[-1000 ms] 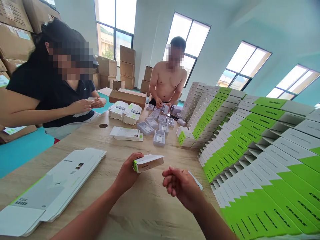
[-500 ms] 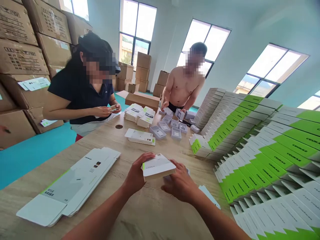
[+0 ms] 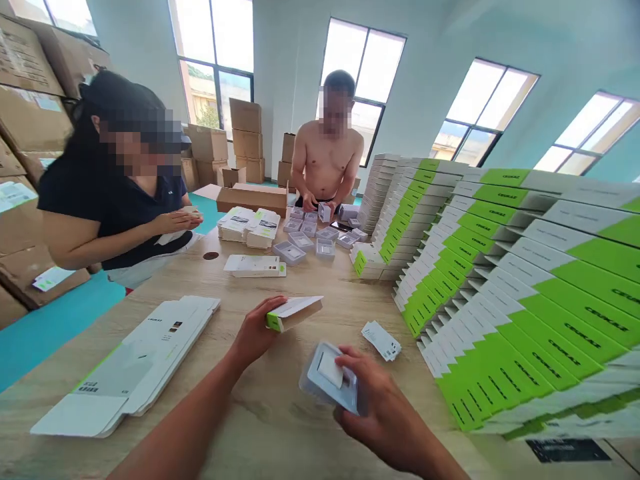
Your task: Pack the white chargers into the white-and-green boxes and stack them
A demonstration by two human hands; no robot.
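Head view: one clear plastic tray [image 3: 309,381], white insert [image 3: 330,368], above tabletop [image 3: 270,433], pinched by right hand [image 3: 383,403]'s fingers; one white-and-green box [image 3: 299,311], pinched by left hand [image 3: 254,333]'s fingers; cards [image 3: 381,340], near tray; stacked boxes [image 3: 500,293], right.

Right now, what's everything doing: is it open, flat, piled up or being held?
Small box: held tilted in the left hand, looks open at one end.
Plastic tray: held in the right hand, white piece inside.
Cards: loosely piled, lying down.
Big unfolded boxes: flat, piled.
Green-and-white boxes: stacked high.
Brown carton on the table: flap out.
Cartons by the wall: stacked.
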